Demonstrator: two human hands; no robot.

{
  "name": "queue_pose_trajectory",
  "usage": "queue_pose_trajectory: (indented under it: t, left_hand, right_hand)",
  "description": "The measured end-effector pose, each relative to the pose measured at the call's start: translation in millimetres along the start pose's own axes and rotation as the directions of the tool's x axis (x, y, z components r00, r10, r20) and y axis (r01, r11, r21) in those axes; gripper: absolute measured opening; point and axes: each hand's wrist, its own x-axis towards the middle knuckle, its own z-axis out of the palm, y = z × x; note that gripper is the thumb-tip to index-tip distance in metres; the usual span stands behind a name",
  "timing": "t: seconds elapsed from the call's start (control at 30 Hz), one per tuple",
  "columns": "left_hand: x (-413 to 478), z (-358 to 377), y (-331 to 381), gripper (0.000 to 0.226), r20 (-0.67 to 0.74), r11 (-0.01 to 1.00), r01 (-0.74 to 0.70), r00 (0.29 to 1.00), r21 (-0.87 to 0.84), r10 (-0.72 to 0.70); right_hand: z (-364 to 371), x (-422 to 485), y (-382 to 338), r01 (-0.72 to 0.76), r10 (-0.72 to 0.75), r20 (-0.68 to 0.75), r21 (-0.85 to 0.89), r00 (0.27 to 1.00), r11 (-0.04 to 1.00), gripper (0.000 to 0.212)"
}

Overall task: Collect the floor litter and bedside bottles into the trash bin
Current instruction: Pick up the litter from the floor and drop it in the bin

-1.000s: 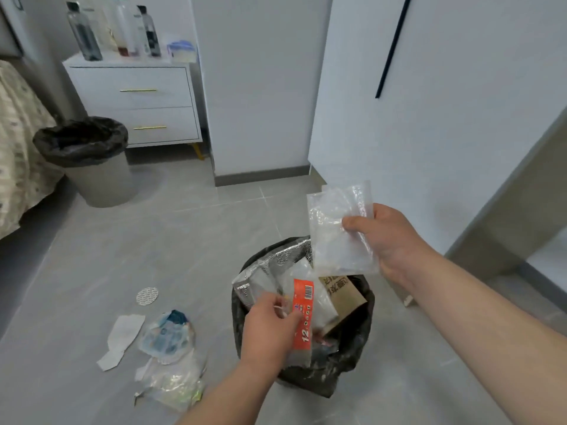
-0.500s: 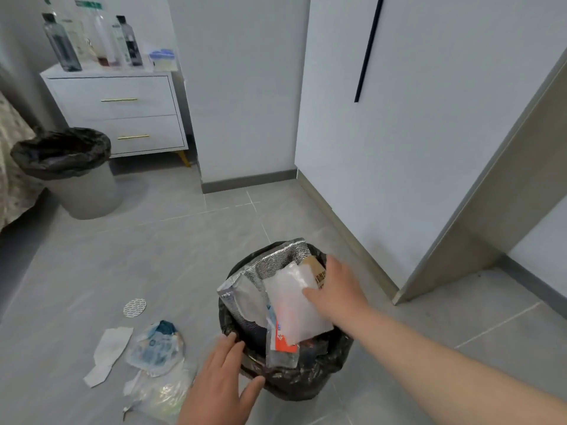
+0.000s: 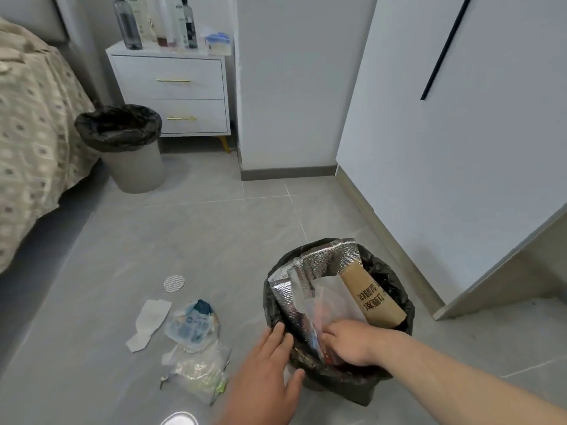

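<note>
The right hand [image 3: 349, 342] has sunk from the top of the clear packet [image 3: 333, 297] down into the near side of the trash bin [image 3: 385, 273]. The left hand [image 3: 267, 372] has come up from beside the bin onto its rim. The right hand's fingers are bent down among the wrappers; whether they grip anything or only push cannot be told. The left hand is flat, its fingers straight, the tips lying on the black liner at the bin's left edge.

Inside the bin a silver foil bag [image 3: 325, 262] stands against the far rim. A brown card piece [image 3: 372, 297] with dark printed characters leans to its right, and the clear packet sits between them.

On the floor left of the bin lies the remaining litter: a crumpled clear bag [image 3: 196, 371] nearest the left hand, a blue-printed wrapper [image 3: 191, 325] just beyond it, a white paper scrap [image 3: 148, 323] beside that, and a small round disc [image 3: 174, 283] farther off.

Well apart, by the bed [image 3: 30, 118], stands a second lined bin [image 3: 132, 167]. Behind it is a white nightstand [image 3: 171, 87], and several bottles [image 3: 127, 23] stand upright on its top.
</note>
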Motion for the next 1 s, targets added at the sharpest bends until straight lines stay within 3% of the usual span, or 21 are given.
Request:
queue_pose_trajectory:
  t: [0.07,0.13,0.23,0.3,0.4,0.57,0.7,0.83,0.93,1.0]
  left_hand:
    - [2,-7,2,0.065,0.087,0.999,0.045,0.995,-0.009,-0.044]
    - [-2,-18,-7,0.065,0.103,0.998,0.042,0.994,-0.052,-0.036]
    - [-20,-36,-42,0.062,-0.019,0.995,0.035,0.999,-0.089,-0.037]
    - [-36,-47,-83,0.052,-0.069,0.986,0.110,0.990,-0.125,-0.119]
    - [-55,-64,-154,0.048,-0.076,0.965,0.243,0.965,-0.102,-0.251]
    - [-59,-77,-263,0.052,0.008,0.919,0.387,0.921,0.070,-0.388]
    - [-37,-65,-311,0.069,0.154,0.912,0.392,0.900,0.125,-0.408]
    - [-18,-28,-323,0.093,0.248,0.919,0.375,0.885,0.123,-0.394]
    - [-5,-9,-328,0.088,0.207,0.906,0.399,0.883,0.142,-0.422]
    - [7,-6,-338,0.076,0.168,0.904,0.394,0.892,0.165,-0.419]
  right_hand:
    - [-17,-7,-7,-0.025,0.026,0.012,-0.066,1.000,0.998,0.037]
    - [-46,-21,-23,-0.024,0.007,-0.129,-0.129,0.992,0.991,0.031]
    - [-83,-47,-71,0.081,-0.097,-0.496,-0.054,0.863,0.995,0.023]
    - [-87,-62,-120,0.293,-0.196,-0.593,0.071,0.781,0.953,0.018]
    - [-69,-51,-185,0.469,-0.407,-0.523,-0.017,0.748,0.883,0.011]
    - [-9,46,-230,0.467,-0.500,-0.242,-0.183,0.832,0.865,0.039]
    - [25,117,-234,0.403,-0.437,-0.050,-0.303,0.898,0.864,0.058]
    - [55,169,-229,0.329,-0.356,0.011,-0.407,0.935,0.852,0.091]
    - [80,193,-224,0.325,-0.342,0.055,-0.480,0.938,0.815,0.122]
    - [96,203,-223,0.331,-0.337,0.079,-0.492,0.938,0.806,0.131]
